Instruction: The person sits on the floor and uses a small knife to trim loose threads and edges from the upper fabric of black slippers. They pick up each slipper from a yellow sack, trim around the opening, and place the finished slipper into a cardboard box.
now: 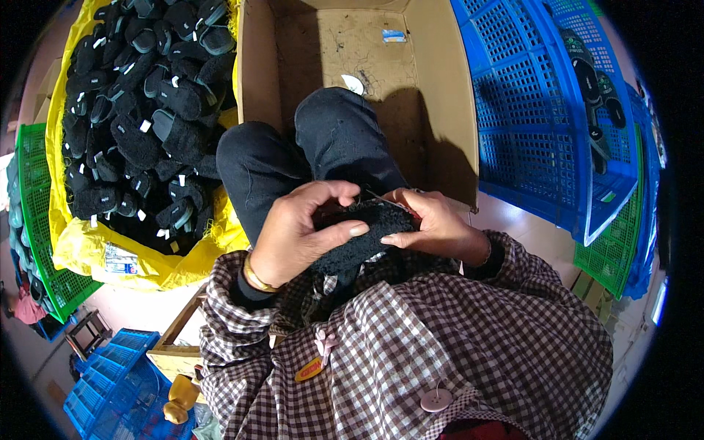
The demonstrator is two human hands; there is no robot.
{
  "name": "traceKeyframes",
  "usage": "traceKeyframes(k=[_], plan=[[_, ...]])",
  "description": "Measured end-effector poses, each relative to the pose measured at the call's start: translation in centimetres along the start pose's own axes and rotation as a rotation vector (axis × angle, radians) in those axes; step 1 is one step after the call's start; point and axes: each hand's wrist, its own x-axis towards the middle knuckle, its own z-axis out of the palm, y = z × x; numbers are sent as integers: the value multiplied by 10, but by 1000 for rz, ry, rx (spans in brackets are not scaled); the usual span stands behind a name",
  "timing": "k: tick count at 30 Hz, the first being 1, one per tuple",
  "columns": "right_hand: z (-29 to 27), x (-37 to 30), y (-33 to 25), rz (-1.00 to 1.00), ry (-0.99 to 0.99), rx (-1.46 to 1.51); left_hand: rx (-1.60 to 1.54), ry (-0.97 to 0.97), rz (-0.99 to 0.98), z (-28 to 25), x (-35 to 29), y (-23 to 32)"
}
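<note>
A black fuzzy slipper [372,229] lies between my two hands, just above my lap. My left hand [297,229] grips its left side, with the thumb pressed on the fuzzy face and the index finger bent over the upper edge. On the other side, my right hand [438,226] closes on the slipper, its thumb also on the fuzz. Something thin shows at the upper edge near my right fingertips, too small to name. My remaining fingers are partly hidden behind the slipper.
A yellow sack [165,270] heaped with black slippers [136,139] stands at the left. Beyond my knees is a cardboard box [367,44] with scraps inside. Blue crates [528,117] stand at the right. A green crate [44,205] and blue basket [110,378] are farther left.
</note>
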Motion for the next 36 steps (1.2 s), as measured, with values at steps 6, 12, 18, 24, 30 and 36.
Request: traceKeyframes(k=[6, 12, 18, 24, 30, 36], plan=[[1, -1, 5, -74, 26, -95, 151, 139, 101, 12, 11, -4], [-22, -3, 3, -15, 253, -353, 92, 205, -15, 16, 11, -10], [-33, 1, -16, -136, 120, -626, 64, 241, 101, 17, 17, -20], [-30, 17, -19, -145, 51, -772, 6, 241, 114, 20, 16, -18], [-30, 19, -8, -84, 206, -490, -248, 360, 5, 21, 13, -25], [-37, 9, -2, -87, 74, -506, -457, 350, -116, 18, 15, -19]])
